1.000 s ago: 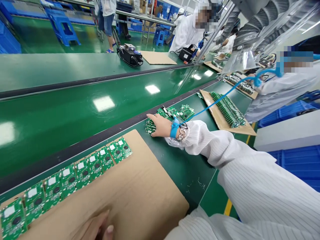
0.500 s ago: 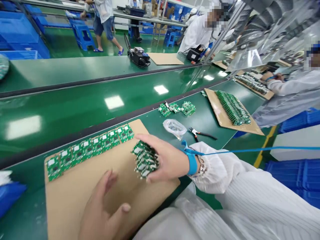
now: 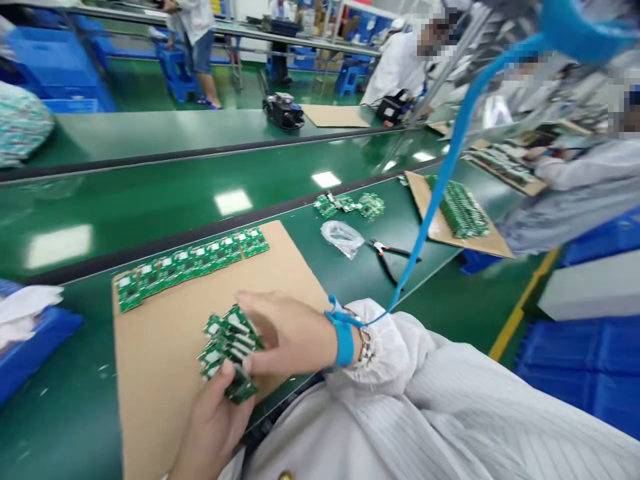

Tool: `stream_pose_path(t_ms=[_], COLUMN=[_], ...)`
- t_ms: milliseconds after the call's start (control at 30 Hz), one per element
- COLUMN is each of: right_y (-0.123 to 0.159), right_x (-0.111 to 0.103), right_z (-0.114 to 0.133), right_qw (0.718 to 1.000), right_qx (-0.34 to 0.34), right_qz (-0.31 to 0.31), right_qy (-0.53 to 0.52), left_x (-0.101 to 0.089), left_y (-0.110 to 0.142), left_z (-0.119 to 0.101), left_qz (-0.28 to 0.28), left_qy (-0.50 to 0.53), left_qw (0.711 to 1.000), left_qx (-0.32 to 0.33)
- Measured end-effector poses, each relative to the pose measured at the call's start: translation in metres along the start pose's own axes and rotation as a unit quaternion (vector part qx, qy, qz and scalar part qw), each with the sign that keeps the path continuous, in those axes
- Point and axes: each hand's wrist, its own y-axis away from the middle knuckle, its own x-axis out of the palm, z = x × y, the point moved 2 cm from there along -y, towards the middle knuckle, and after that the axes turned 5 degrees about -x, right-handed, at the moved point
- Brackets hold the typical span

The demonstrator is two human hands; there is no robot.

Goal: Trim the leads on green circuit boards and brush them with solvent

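Observation:
A bunch of green circuit boards is held between my two hands, above the cardboard sheet. My right hand, with a blue strap at the wrist, grips the boards from the right. From below, my left hand has its thumb on the front of the bunch; its other fingers are mostly hidden behind. Along the far edge of the cardboard lies a row of circuit boards, laid side by side.
To the right are loose boards, a clear plastic bag and cutting pliers. Farther right, a tilted cardboard carries stacked boards. A blue bin stands left. A blue cord crosses the view. Co-workers sit beyond.
My right hand has brought the circuit boards left and toward me. My left hand, open and apart before, has closed on them too. The blue cord has swung up across the view.

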Motion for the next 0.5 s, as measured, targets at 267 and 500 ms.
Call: stream_pose_path(t_ms=[267,500], right_y=[0.027,0.023], right_x=[-0.085,-0.066], right_z=[-0.160,-0.129], right_qw=[0.900,0.951], right_qx=[0.300,0.125], right_qz=[-0.113,-0.049], right_qy=[0.296,0.280], left_x=[-0.004,0.005], left_y=[0.000,-0.002], left_z=[-0.004,0.000], left_qz=[0.103,0.178], left_qy=[-0.056,-0.097], left_qw=[0.992,0.979], left_qx=[-0.050,0.027])
